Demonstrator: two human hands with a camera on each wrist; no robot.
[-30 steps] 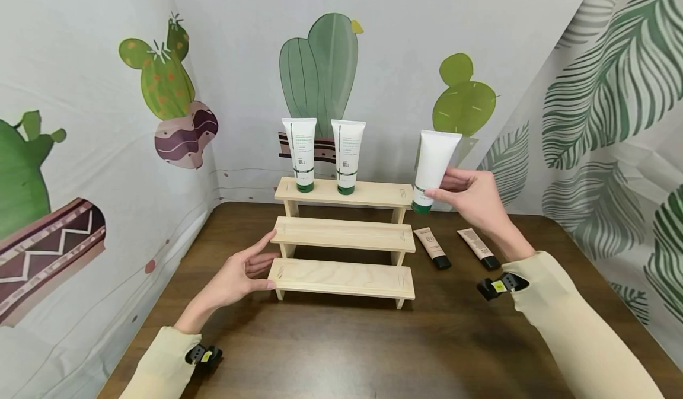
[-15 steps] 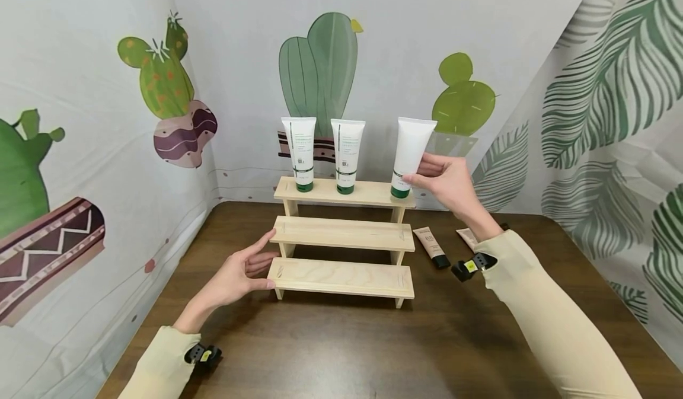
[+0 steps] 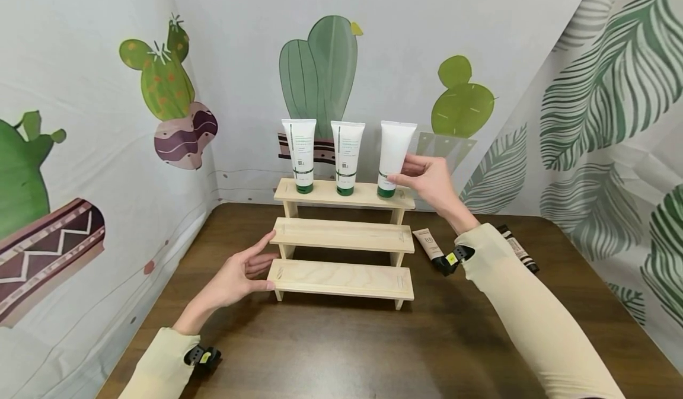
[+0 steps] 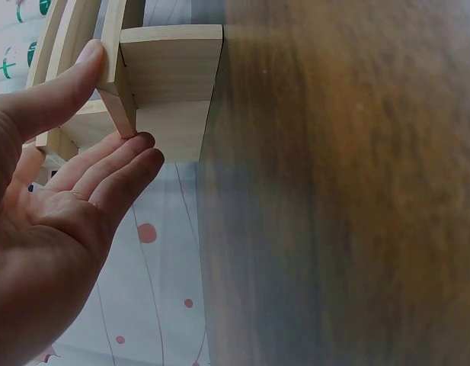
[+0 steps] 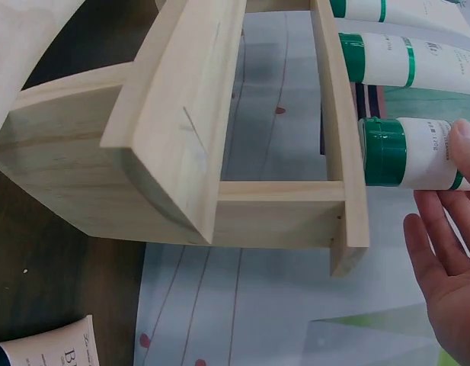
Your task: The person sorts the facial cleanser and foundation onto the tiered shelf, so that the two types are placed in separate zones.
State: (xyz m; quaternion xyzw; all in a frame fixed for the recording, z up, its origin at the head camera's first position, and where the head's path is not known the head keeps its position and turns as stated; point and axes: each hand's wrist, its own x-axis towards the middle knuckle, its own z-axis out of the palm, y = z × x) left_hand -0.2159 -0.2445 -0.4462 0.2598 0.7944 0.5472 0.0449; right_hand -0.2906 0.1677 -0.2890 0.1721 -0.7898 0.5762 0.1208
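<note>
In the head view, my right hand (image 3: pixel 433 184) pinches a white squeeze tube (image 3: pixel 395 150) with a green cap low on its body, between thumb and fingers. The tube stands upright, cap down, its green cap (image 5: pixel 384 152) right at the top shelf in the right wrist view. Two matching tubes, a left one (image 3: pixel 301 153) and a middle one (image 3: pixel 348 156), stand on the top tier (image 3: pixel 368 192) of a three-tier wooden stand. At the stand's left end, my left hand (image 3: pixel 235 277) rests with extended fingers and thumb against the tier ends; its thumb (image 4: pixel 82 65) touches a shelf edge.
The middle tier (image 3: pixel 341 233) and bottom tier (image 3: pixel 341 275) face me on a dark brown table (image 3: pixel 320 351). To the right lie a beige BB tube (image 3: pixel 428 245) and another small tube (image 3: pixel 516 246), partly behind the right sleeve. Printed cloth (image 3: pixel 240 79) hangs behind.
My right hand has carried the white tube leftward from beside the stand to the right part of the top tier, next to the other two. My left hand has stayed in place.
</note>
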